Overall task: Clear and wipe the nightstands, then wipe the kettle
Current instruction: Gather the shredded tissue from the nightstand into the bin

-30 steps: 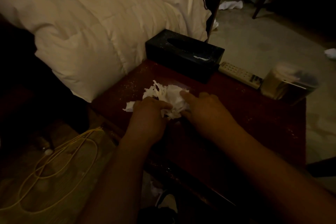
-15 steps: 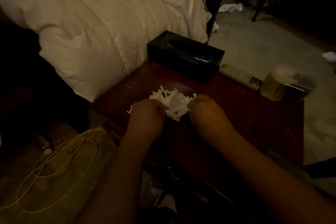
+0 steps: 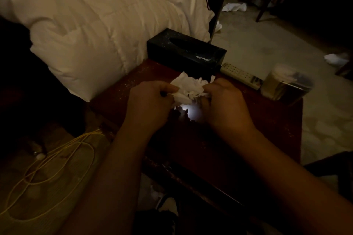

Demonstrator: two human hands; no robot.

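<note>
There is one view only, from the person's head, looking forward and steeply down onto the dark red tabletop (image 3: pixel 238 139) from close by. The wide lens takes in the bed (image 3: pixel 86 15) left of the tabletop, the floor (image 3: pixel 267 44) beyond it, and both forearms reaching in from below.

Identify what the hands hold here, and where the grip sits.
Crumpled white tissue: left hand grips its left edge, right hand its right edge.

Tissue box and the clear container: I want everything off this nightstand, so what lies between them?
In the head view, a white remote control lies between the black tissue box and the clear container, at the nightstand's far edge.
</note>
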